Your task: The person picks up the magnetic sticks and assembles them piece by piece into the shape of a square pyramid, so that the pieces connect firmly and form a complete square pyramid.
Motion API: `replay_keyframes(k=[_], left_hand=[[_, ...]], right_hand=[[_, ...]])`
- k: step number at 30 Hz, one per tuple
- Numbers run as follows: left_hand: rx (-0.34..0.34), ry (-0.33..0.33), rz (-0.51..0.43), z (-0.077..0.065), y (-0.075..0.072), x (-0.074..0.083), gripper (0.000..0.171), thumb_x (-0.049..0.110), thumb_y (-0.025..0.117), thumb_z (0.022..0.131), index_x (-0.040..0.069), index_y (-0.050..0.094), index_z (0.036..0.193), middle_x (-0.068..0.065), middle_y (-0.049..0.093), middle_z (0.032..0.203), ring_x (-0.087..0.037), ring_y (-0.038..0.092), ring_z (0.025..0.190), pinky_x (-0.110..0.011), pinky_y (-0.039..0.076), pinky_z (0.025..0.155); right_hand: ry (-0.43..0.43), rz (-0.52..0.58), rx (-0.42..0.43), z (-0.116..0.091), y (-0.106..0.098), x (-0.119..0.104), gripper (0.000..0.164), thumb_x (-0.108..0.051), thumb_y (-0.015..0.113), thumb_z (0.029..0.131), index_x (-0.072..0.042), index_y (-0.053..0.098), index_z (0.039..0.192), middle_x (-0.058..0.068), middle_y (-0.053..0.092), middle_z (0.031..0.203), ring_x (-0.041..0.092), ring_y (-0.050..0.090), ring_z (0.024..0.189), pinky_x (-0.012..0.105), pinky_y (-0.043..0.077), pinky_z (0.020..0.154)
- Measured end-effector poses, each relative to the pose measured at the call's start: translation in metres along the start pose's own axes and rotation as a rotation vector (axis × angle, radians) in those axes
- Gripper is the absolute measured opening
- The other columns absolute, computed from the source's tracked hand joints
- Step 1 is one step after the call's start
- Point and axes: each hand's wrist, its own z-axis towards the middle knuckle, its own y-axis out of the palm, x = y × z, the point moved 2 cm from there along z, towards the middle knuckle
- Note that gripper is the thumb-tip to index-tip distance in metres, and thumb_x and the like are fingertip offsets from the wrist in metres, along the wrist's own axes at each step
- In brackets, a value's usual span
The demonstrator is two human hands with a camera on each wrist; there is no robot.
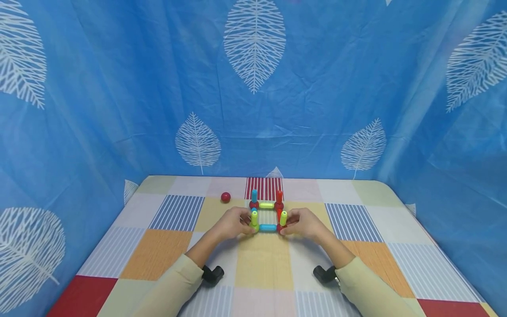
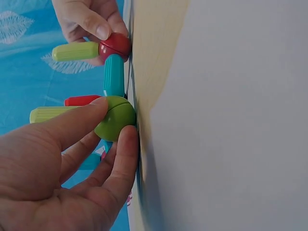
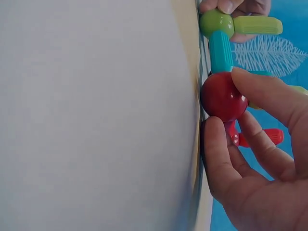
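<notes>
A square frame of toy rods and balls lies on the table, with upright rods at its corners. My left hand pinches the near-left green ball between thumb and fingers. At the near-right corner, my right hand holds a red ball the same way. A blue rod joins these two balls, and a yellow-green rod rises from the green one. Two red balls form the far corners, linked by a yellow-green rod; a blue rod and a red rod stand on them.
A loose red ball lies beyond the left hand, apart from the frame. The table has a patchwork checked cloth. Blue curtains with white leaf prints hang behind and at both sides. Black devices sit at the wrists.
</notes>
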Motion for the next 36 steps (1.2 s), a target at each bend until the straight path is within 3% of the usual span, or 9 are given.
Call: replay_keyframes(k=[10,24,31,36], left_hand=[[0.023,-0.004,0.022,0.006,0.000,-0.005,0.022,0.013,0.087,0.081,0.010,0.073,0.098,-0.002,0.071,0.091,-0.013,0.064,0.084,-0.029,0.054,0.077],[0.019,0.005,-0.002,0.004,-0.002,-0.004,0.020,0.015,0.086,0.082,0.012,0.072,0.096,-0.002,0.070,0.091,-0.014,0.063,0.084,-0.029,0.053,0.075],[0.089,0.063,-0.039,0.000,-0.008,-0.003,0.020,0.019,0.085,0.085,0.013,0.075,0.101,0.000,0.071,0.094,-0.014,0.064,0.089,-0.032,0.057,0.080],[0.116,0.102,-0.098,0.002,-0.008,-0.002,0.020,0.018,0.081,0.089,0.011,0.076,0.107,-0.001,0.075,0.099,-0.012,0.068,0.092,-0.032,0.059,0.086]], right_hand=[[0.016,0.014,-0.013,0.005,0.000,-0.001,0.024,-0.009,0.089,0.076,-0.003,0.070,0.089,0.004,0.071,0.082,0.016,0.059,0.075,0.028,0.050,0.065],[0.017,0.019,-0.020,0.003,-0.002,-0.001,0.025,-0.013,0.089,0.078,-0.004,0.072,0.092,0.005,0.072,0.087,0.016,0.059,0.078,0.029,0.051,0.067],[-0.101,0.113,0.020,-0.002,-0.010,0.000,0.031,-0.011,0.084,0.082,0.001,0.071,0.107,0.015,0.074,0.102,0.017,0.069,0.086,0.029,0.060,0.075],[-0.174,0.080,0.055,0.000,-0.010,-0.003,0.029,-0.013,0.084,0.083,0.001,0.073,0.106,0.013,0.077,0.097,0.014,0.071,0.087,0.024,0.058,0.077]])
